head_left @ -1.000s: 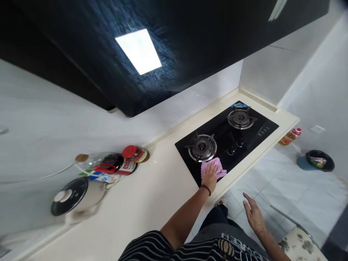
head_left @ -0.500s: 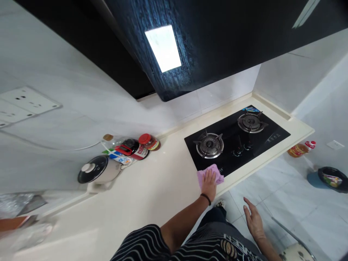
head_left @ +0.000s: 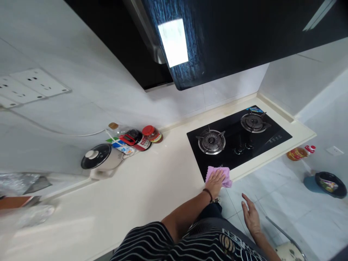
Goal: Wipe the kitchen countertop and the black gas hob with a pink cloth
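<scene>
Pink cloth [head_left: 226,178] under the left hand [head_left: 214,181], right at the near edge of the black glass stove [head_left: 233,127]! That hand is laid out flat, palm down, fingers stretched forward and only slightly parted, pressing on the fabric. Whether the thumb pinches any of it, I cannot tell from this angle. The cloth spreads past the hand on both sides, crumpled on the right, covering the stove's near border and reaching the front edge of the pale tabletop [head_left: 152,181]. A dark band [head_left: 208,193] circles the wrist just behind.

Over to the right hand [head_left: 251,216], and it's free: nothing in it, hanging in the air in front of the tabletop, loosely open, thumb apart from the fingers, well clear of the cloth. Below it, a patterned seat [head_left: 289,252] shows at the near right.

Beyond the cloth, the left burner [head_left: 211,141] sits nearest to the working hand, the right burner [head_left: 254,123] farther off. And away to the left, along the wall, a red-lidded jar [head_left: 152,133] stands beside a dark bottle [head_left: 138,140], with a lidded cooker [head_left: 110,159] at the far left of that row.
</scene>
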A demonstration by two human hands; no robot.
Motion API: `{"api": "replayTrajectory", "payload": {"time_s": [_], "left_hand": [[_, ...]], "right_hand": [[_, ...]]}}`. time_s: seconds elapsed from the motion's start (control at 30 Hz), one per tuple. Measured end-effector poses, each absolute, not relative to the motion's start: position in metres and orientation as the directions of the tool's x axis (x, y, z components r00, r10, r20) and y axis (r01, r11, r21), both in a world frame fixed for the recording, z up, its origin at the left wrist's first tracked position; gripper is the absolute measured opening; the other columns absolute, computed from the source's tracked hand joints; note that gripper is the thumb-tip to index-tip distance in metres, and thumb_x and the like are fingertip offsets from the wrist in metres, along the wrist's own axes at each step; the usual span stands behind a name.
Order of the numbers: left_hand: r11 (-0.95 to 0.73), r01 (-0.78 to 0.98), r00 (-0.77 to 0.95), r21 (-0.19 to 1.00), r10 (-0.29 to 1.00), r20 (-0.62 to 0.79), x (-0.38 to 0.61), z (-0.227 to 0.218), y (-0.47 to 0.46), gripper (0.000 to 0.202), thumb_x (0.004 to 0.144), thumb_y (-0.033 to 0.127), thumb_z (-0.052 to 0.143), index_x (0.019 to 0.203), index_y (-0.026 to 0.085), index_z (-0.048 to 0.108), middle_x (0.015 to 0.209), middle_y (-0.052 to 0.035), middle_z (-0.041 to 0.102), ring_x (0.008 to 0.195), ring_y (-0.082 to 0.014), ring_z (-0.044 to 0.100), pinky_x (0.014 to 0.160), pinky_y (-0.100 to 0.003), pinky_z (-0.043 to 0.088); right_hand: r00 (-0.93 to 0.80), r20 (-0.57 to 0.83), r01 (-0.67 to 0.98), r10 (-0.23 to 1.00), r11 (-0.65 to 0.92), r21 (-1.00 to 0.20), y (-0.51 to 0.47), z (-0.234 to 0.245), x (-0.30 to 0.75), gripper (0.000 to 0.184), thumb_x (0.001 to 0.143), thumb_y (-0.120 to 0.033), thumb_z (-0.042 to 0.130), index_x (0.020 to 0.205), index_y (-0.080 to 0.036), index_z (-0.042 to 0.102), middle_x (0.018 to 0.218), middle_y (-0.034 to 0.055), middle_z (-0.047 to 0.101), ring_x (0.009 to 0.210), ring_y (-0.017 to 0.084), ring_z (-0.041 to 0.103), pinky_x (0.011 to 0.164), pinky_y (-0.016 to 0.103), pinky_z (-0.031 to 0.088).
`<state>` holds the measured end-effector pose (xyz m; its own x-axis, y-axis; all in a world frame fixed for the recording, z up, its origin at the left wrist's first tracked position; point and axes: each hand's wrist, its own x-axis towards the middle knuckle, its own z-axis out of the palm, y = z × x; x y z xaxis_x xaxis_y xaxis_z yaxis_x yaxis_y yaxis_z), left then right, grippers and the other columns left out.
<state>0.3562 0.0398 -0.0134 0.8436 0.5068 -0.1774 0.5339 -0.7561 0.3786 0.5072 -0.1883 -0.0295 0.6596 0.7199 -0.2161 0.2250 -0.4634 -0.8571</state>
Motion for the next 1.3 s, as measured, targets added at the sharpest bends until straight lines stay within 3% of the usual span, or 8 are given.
{"api": "replayTrajectory", "payload": {"time_s": [0.37,0.6,0.73,0.97,1.07,1.13,1.23,1.3], "left_hand": [[-0.775,0.572,0.820,0.267,0.552,-0.155,0.218,-0.027,0.034,0.060,0.100,0.018,0.046,0.160,0.025,0.050,0.171,-0.0085,0.045,0.164,-0.0245,0.031,0.135,-0.050,0.023],[-0.886,0.370,0.928,0.280,0.339,-0.156,0.284,-0.032,0.028,0.059,0.102,0.021,0.046,0.161,0.018,0.047,0.172,-0.0131,0.043,0.163,-0.0272,0.031,0.134,-0.051,0.028],[-0.889,0.345,0.937,0.302,0.311,-0.156,0.360,-0.034,0.029,0.061,0.106,0.031,0.047,0.165,0.018,0.039,0.175,-0.0136,0.037,0.165,-0.0251,0.027,0.134,-0.048,0.029],[-0.862,0.287,0.958,0.418,0.252,-0.137,0.493,-0.021,0.040,0.061,0.107,0.033,0.044,0.166,0.016,0.038,0.178,-0.0137,0.029,0.168,-0.0245,0.018,0.136,-0.050,0.023],[-0.798,0.275,0.961,0.537,0.215,-0.173,0.525,-0.002,0.047,0.062,0.106,0.037,0.048,0.164,0.015,0.043,0.177,-0.0145,0.032,0.167,-0.0278,0.022,0.136,-0.051,0.024],[-0.709,0.266,0.963,0.653,0.223,-0.149,0.525,0.011,0.053,0.062,0.106,0.037,0.045,0.165,0.017,0.042,0.174,-0.0128,0.038,0.164,-0.0255,0.030,0.135,-0.047,0.028],[-0.513,0.261,0.912,0.818,0.408,-0.035,0.487,0.023,0.066,0.062,0.107,0.037,0.038,0.167,0.021,0.037,0.172,-0.0087,0.044,0.159,-0.0205,0.041,0.133,-0.042,0.035],[-0.413,0.285,0.829,0.865,0.559,-0.007,0.440,0.026,0.078,0.061,0.108,0.039,0.034,0.167,0.022,0.038,0.170,-0.0096,0.046,0.156,-0.0217,0.046,0.130,-0.044,0.039]], "right_hand": [[0.636,-0.160,0.271,0.755,-0.413,-0.870,-0.191,-0.031,0.504,0.083,0.090,-0.086,0.043,0.126,-0.019,0.075,0.133,0.0189,0.075,0.126,0.034,0.069,0.114,0.057,0.055],[0.704,-0.209,0.195,0.679,-0.468,-0.862,-0.215,-0.031,0.504,0.078,0.092,-0.080,0.045,0.131,-0.017,0.073,0.138,0.0190,0.072,0.131,0.035,0.067,0.115,0.058,0.053],[0.754,-0.245,0.143,0.609,-0.516,-0.844,-0.229,-0.033,0.504,0.075,0.093,-0.076,0.045,0.133,-0.018,0.072,0.139,0.0179,0.072,0.132,0.036,0.067,0.116,0.059,0.052],[0.804,-0.228,0.142,0.550,-0.548,-0.824,-0.237,-0.032,0.496,0.068,0.097,-0.069,0.045,0.135,-0.019,0.071,0.138,0.0171,0.073,0.131,0.034,0.067,0.114,0.056,0.055],[0.790,-0.109,0.260,0.604,-0.490,-0.832,-0.212,-0.024,0.502,0.061,0.099,-0.062,0.048,0.139,-0.021,0.068,0.145,0.0156,0.069,0.137,0.032,0.063,0.119,0.057,0.050],[0.766,-0.001,0.373,0.643,-0.445,-0.814,-0.181,-0.018,0.513,0.059,0.100,-0.056,0.049,0.147,-0.022,0.062,0.159,0.0147,0.058,0.150,0.031,0.051,0.125,0.058,0.043],[0.705,0.082,0.513,0.704,-0.427,-0.745,-0.125,-0.012,0.533,0.063,0.101,-0.048,0.052,0.159,-0.023,0.050,0.174,0.0116,0.038,0.163,0.034,0.028,0.130,0.062,0.033],[0.651,0.028,0.567,0.758,-0.461,-0.683,-0.091,-0.010,0.540,0.064,0.099,-0.041,0.055,0.160,-0.023,0.050,0.175,0.0115,0.036,0.164,0.038,0.024,0.130,0.066,0.029]]}}
